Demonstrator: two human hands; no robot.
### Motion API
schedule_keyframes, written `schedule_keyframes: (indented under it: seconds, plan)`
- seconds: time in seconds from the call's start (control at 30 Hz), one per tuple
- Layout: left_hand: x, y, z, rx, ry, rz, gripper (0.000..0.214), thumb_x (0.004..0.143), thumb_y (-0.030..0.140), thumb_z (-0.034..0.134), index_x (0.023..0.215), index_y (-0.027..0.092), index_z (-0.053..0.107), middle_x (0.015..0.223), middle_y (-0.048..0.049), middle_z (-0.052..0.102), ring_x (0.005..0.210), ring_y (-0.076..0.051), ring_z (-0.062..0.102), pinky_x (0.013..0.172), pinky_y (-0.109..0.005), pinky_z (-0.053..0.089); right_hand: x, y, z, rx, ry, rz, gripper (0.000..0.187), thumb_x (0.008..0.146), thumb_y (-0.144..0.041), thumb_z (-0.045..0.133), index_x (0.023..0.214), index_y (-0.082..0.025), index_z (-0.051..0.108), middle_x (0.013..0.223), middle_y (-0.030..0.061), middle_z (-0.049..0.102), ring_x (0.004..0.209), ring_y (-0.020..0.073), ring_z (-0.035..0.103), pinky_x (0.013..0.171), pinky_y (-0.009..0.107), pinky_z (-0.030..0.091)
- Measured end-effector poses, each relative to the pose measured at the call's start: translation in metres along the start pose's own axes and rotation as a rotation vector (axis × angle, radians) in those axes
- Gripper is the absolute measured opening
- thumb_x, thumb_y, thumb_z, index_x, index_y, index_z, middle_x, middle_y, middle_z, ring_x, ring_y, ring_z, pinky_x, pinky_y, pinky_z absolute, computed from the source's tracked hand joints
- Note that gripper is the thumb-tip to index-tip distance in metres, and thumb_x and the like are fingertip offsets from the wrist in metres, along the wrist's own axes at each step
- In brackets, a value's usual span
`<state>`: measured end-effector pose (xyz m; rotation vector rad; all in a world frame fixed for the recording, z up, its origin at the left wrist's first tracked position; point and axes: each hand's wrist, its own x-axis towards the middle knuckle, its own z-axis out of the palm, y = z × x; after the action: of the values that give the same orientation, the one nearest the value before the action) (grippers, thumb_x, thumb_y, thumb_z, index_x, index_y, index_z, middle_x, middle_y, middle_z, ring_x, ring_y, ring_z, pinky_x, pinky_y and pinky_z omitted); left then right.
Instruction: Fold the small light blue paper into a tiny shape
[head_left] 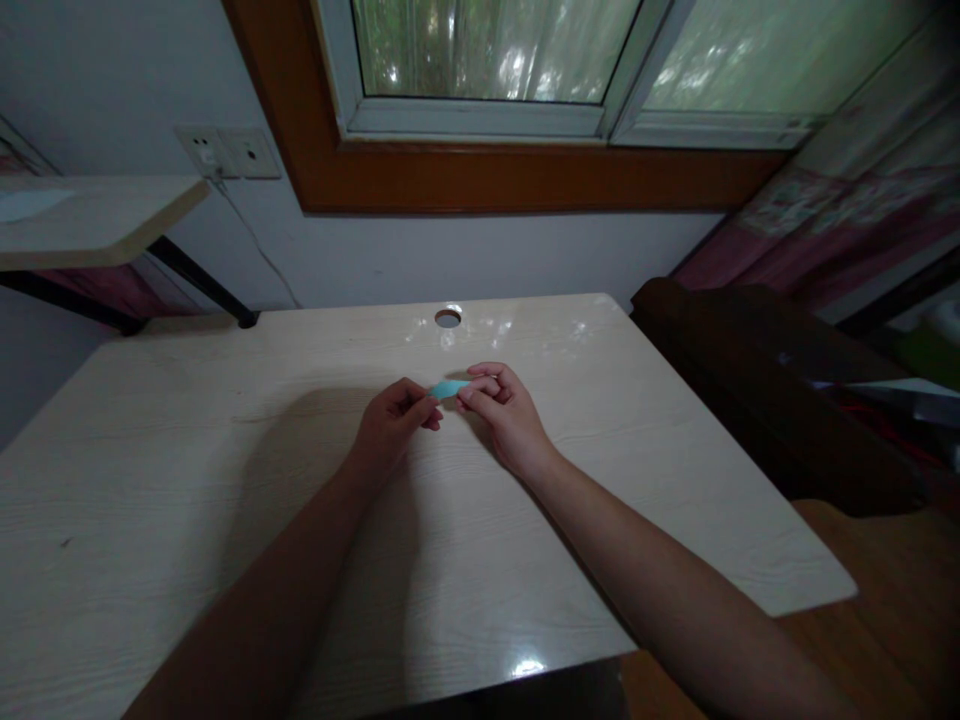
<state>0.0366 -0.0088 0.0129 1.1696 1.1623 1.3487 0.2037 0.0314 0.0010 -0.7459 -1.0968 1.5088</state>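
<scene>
A small, flat turquoise piece, perhaps paper, (449,389) is stretched between my two hands, over the far middle of the desk. My left hand (395,415) pinches its left end between thumb and fingers. The right end sits in the pinch of my right hand (508,408), whose outer fingers are loosely curled. Fingertips cover both ends, so the full shape of the piece is hidden.
The pale wood-grain desk (300,480) has a round cable hole (448,318) near its back edge. At the left stands a raised shelf (97,215) on black legs. Behind are a wall socket with a cord (225,155) and a window (480,110). Dark brown furniture (765,400) lies right.
</scene>
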Motion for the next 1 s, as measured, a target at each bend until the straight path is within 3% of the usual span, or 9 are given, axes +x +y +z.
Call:
schedule_keyframes:
  seconds: [0.2,0.57,1.0]
  plan:
    - [0.000,-0.003,-0.001,0.060,-0.016,0.020,0.021,0.080,0.034,0.070,0.073,0.017,0.060,0.066,0.0010,0.066,0.062,-0.012,0.062,0.064,-0.024,0.051,0.000,0.002,-0.002,-0.015,-0.048,0.018,0.039,0.071,-0.026,0.081,0.104,-0.025,0.060,0.076,-0.0051,0.067,0.070,0.0123,0.064,0.074,0.030,0.052]
    - [0.000,-0.013,-0.002,0.186,-0.068,0.073,0.022,0.081,0.039,0.071,0.080,0.017,0.066,0.070,-0.0004,0.069,0.067,-0.014,0.064,0.067,-0.025,0.051,-0.002,0.003,0.002,-0.052,-0.074,-0.022,0.037,0.071,-0.023,0.080,0.103,-0.023,0.060,0.073,-0.0051,0.063,0.066,0.0106,0.058,0.065,0.026,0.046]
    - [-0.003,0.000,0.001,0.120,-0.067,-0.035,0.026,0.080,0.040,0.072,0.073,0.016,0.065,0.067,-0.0020,0.072,0.059,-0.014,0.066,0.061,-0.026,0.054,-0.003,-0.002,0.004,-0.064,-0.045,0.016,0.039,0.070,-0.025,0.080,0.102,-0.023,0.059,0.067,-0.0063,0.063,0.062,0.0109,0.058,0.066,0.027,0.046]
